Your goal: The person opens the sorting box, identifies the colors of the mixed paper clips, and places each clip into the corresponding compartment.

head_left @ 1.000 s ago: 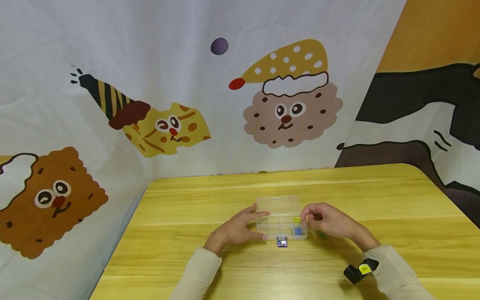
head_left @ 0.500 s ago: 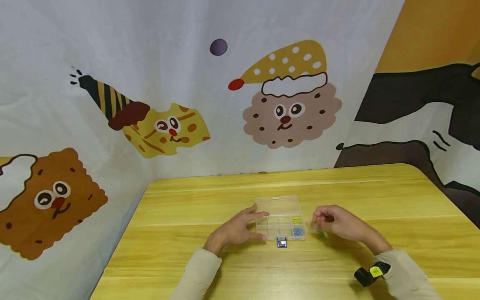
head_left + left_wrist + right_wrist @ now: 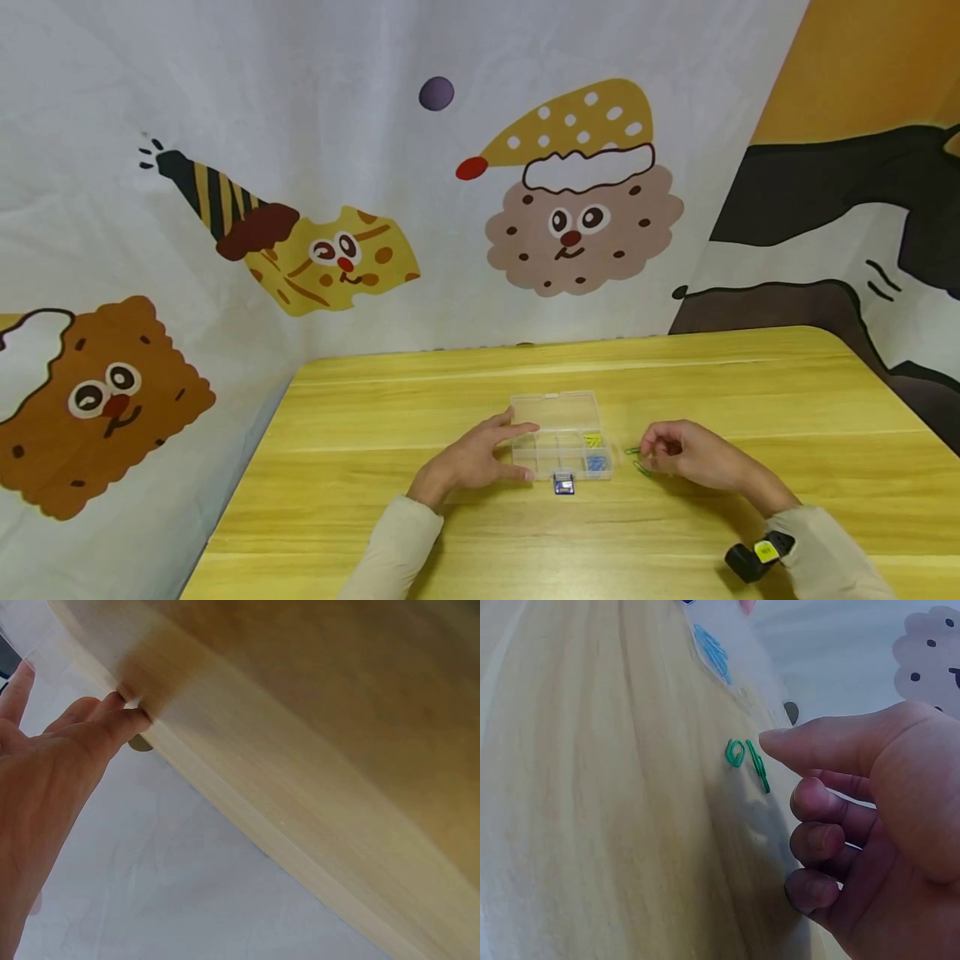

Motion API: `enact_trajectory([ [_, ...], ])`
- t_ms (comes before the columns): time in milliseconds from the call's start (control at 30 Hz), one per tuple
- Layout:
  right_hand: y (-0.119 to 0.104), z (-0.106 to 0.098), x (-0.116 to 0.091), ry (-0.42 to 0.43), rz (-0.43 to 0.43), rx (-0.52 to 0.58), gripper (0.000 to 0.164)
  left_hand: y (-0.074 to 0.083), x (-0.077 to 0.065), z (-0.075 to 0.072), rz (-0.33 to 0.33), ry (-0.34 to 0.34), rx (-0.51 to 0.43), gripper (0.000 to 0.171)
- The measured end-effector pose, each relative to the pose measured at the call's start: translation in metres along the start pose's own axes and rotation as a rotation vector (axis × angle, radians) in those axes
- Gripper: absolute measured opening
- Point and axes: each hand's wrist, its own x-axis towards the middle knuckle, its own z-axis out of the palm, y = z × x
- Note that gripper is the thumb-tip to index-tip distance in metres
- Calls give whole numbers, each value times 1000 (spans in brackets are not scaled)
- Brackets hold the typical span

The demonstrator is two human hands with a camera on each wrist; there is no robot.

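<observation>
A clear plastic compartment box [image 3: 549, 462] lies on the table with its lid [image 3: 555, 410] folded back. Yellow paper clips [image 3: 592, 441] and blue paper clips [image 3: 596, 463] fill two compartments at its right end. My left hand [image 3: 476, 454] rests spread against the left end, thumb at the front edge and fingers near the hinge. Two green paper clips [image 3: 736, 752] [image 3: 758, 766] lie on the table right of the box. Beside them is my right hand [image 3: 693, 454], thumb extended, other fingers loosely bent; no clip shows between them in the right wrist view.
A small dark blue square piece [image 3: 564, 484] with a pale centre is at the box's front edge. The wooden table [image 3: 360, 533] meets a hanging cloth [image 3: 360, 150] printed with cartoon figures. A black device [image 3: 757, 557] is strapped to the right wrist.
My right hand has moved away from the box's right end, rightward and slightly toward me, bringing the green paper clips into fuller view. The left hand and box have stayed put.
</observation>
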Motion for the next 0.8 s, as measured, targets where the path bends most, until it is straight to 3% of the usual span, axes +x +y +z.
enact_trajectory([
  [467,2,1,-3,-60,21,13,21,0,0,0,-12,-10,-4,66],
  [800,3,1,-2,-94,15,27,20,0,0,0,-8,-7,-7,67],
])
